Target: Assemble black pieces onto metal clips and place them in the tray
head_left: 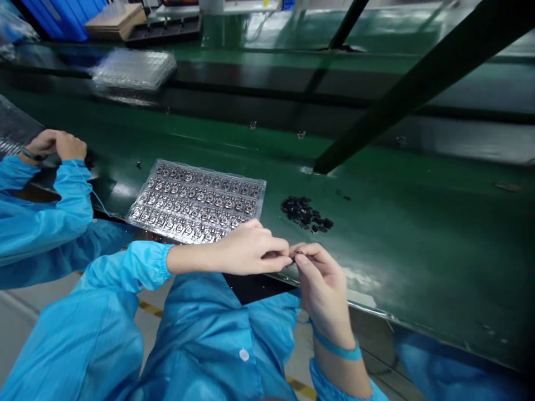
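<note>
My left hand (246, 250) and my right hand (320, 278) meet at the near edge of the green table (418, 223), fingertips pinched together on a tiny dark part (297, 254) between them. Just behind my left hand lies a clear plastic tray (196, 200) with rows of small dark components in its pockets. A loose heap of small black parts (307, 214) rests on the table right of the tray, a little beyond my fingers. Both my sleeves are blue, and a blue band circles my right wrist.
A co-worker's hands (56, 145) and blue sleeves are at the left edge. A stack of clear trays (134, 69) sits at the back left. A dark slanted bar (418, 83) crosses above the table on the right. Boxes and a black tray stand further back.
</note>
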Tool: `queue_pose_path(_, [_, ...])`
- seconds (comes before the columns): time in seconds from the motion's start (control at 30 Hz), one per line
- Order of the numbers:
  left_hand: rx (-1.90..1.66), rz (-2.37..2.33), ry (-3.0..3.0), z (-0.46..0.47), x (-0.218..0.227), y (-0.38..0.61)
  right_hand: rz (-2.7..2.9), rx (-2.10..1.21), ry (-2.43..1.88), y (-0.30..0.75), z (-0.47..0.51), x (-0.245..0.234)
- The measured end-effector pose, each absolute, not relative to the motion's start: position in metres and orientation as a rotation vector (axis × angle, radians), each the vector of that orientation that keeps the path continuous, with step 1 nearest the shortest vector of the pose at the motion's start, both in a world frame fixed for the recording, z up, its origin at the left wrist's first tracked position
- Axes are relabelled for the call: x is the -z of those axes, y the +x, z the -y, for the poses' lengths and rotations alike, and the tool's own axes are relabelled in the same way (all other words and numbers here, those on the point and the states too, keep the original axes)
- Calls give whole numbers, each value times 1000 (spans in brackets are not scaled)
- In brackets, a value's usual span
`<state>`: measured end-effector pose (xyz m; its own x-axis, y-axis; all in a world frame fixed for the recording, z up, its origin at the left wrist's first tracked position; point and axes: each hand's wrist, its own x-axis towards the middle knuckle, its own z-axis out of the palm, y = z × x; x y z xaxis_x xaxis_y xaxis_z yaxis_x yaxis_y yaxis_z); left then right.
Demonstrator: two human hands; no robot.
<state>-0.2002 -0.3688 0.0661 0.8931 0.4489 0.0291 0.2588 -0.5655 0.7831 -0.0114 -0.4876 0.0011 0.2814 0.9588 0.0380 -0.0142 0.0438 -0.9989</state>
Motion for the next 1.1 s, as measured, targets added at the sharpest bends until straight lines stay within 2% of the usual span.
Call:
queue_pose_path(0.2, [-310, -777, 1622, 330, -72, -259, 1069, -1030, -1250, 9, 485, -5])
queue_pose_path(0.33, [-462, -1211, 1609, 267, -72, -316, 991, -906, -1408, 47, 486, 4])
queue_pose_path(0.53, [-254, -1657, 1659, 210, -54, -338, 895, -805, -1602, 99, 487, 28])
queue_pose_path(0.8, [-111, -1673, 1802, 187, -49, -331, 853, -776, -1655, 117, 496, 52])
queue_pose_path(1.0, [354, -1707, 2250, 165, -66, -340, 904, -774, -1641, 115, 495, 57])
queue_pose_path(1.1, [378, -1760, 2402, 143, -78, -317, 926, -680, -1666, 107, 492, 60])
